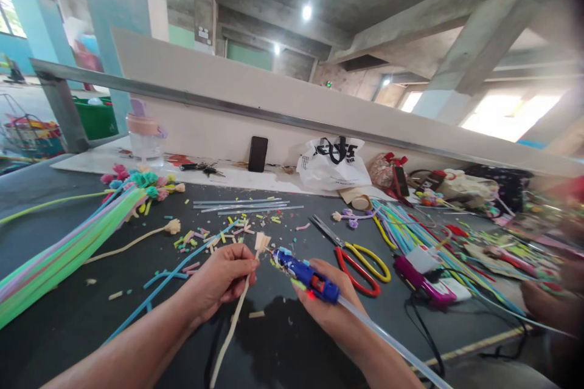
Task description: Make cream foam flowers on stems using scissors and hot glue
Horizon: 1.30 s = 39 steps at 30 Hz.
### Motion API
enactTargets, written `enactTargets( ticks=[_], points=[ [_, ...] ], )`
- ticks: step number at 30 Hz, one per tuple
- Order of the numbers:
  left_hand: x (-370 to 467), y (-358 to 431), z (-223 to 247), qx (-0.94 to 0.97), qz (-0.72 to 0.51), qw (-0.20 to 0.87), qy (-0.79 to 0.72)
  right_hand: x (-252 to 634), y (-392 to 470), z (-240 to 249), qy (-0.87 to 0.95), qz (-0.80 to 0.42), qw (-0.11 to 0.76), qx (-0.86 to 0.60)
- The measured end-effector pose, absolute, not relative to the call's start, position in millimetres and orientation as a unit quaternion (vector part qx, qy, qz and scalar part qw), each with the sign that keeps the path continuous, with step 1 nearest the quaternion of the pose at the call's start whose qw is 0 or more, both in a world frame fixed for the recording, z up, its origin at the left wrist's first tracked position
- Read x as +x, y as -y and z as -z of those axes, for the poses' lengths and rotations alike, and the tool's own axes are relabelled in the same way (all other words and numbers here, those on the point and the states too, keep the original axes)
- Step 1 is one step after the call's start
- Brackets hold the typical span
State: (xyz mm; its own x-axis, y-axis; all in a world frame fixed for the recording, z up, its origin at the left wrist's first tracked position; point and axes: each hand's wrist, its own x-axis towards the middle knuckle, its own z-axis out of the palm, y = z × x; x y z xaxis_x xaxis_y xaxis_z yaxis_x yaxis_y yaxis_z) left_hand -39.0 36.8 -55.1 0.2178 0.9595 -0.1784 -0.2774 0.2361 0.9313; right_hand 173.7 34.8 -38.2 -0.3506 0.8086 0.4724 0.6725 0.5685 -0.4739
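Observation:
My left hand (pixel 230 276) pinches a cream fuzzy stem (pixel 233 325) just below its flared, cut tip, which points up. The stem's long end hangs down toward the table's front. In my right hand (pixel 331 298) is a blue hot glue gun (pixel 305 273), with a clear glue stick (pixel 387 340) running out of its back and a red light glowing. Its nozzle is at the cream tip; whether they touch I cannot tell. Scissors (pixel 349 255) with red and yellow handles lie open just beyond my right hand. Small cut pieces (pixel 201 237) are scattered past my left hand.
At left lies a bundle of green and purple stems (pixel 91 249) with flower-like heads. Clear glue sticks (pixel 246 205) lie behind my hands. A phone (pixel 258 154), a bottle (pixel 145 140) and a white bag (pixel 333 164) stand at the back. Another person's hand (pixel 545 304) is at right, near a purple power strip (pixel 424 282).

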Motion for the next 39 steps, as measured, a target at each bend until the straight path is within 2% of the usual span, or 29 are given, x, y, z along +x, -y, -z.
enactTargets(
  ticks=[11,15,18,26,29,32,35,39],
  points=[
    [-43.4,-38.2,57.9,0.397,-0.473,0.681,-0.393,185.0,-45.5,39.0,0.804,-0.074,0.33,-0.489],
    [-44.9,-39.7,59.1,0.394,-0.476,0.682,-0.391,202.8,-61.2,34.2,0.855,-0.038,0.155,-0.494],
    [-45.8,-40.3,59.4,0.402,-0.479,0.677,-0.389,216.1,-70.5,33.0,0.857,-0.04,0.094,-0.505],
    [-50.0,-41.6,53.9,0.405,-0.474,0.668,-0.407,243.0,-79.9,26.3,0.848,-0.077,0.055,-0.521],
    [-50.7,-41.4,52.7,0.403,-0.475,0.67,-0.403,226.3,-68.9,19.9,0.844,-0.051,0.097,-0.525],
    [-49.9,-40.2,53.7,0.412,-0.473,0.673,-0.391,186.8,-47.2,20.1,0.896,-0.085,0.155,-0.407],
    [-48.5,-39.2,55.2,0.42,-0.466,0.674,-0.391,146.0,-28.7,28.1,0.923,-0.123,0.095,-0.352],
    [-47.1,-39.1,56.1,0.422,-0.456,0.68,-0.39,120.1,-22.7,39.9,0.931,-0.091,0.034,-0.353]
  ],
)
